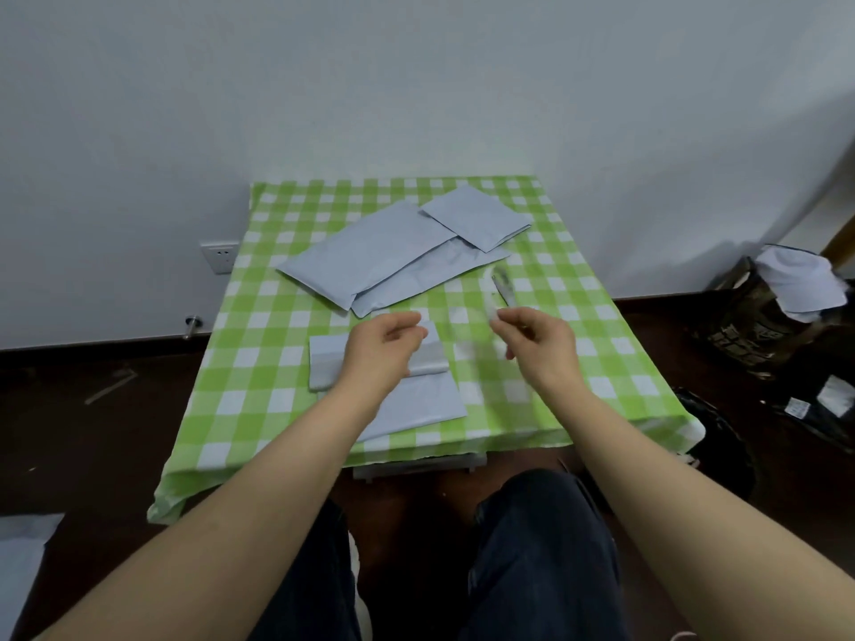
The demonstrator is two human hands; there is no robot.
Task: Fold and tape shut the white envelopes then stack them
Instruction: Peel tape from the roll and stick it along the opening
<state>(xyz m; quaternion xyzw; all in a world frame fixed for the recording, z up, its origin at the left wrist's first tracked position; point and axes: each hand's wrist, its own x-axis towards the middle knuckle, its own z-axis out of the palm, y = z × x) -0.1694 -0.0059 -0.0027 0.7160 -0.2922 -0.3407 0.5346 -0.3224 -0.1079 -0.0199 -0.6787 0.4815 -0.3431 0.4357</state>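
Our left hand (384,349) and right hand (536,340) pinch what seems tape (491,296) over one folded envelope (326,358); unfolded envelopes (370,261) beyond wait.

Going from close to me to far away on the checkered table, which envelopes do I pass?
half-folded envelope at the near edge → two long overlapping envelopes in the middle → small folded envelope at the far end

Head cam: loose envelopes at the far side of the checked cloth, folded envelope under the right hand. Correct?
One slip. In the head view, the folded envelope lies under the left hand, not the right hand, which is beside it over bare cloth. The rest holds: the loose envelopes lie at the far side of the checked cloth.
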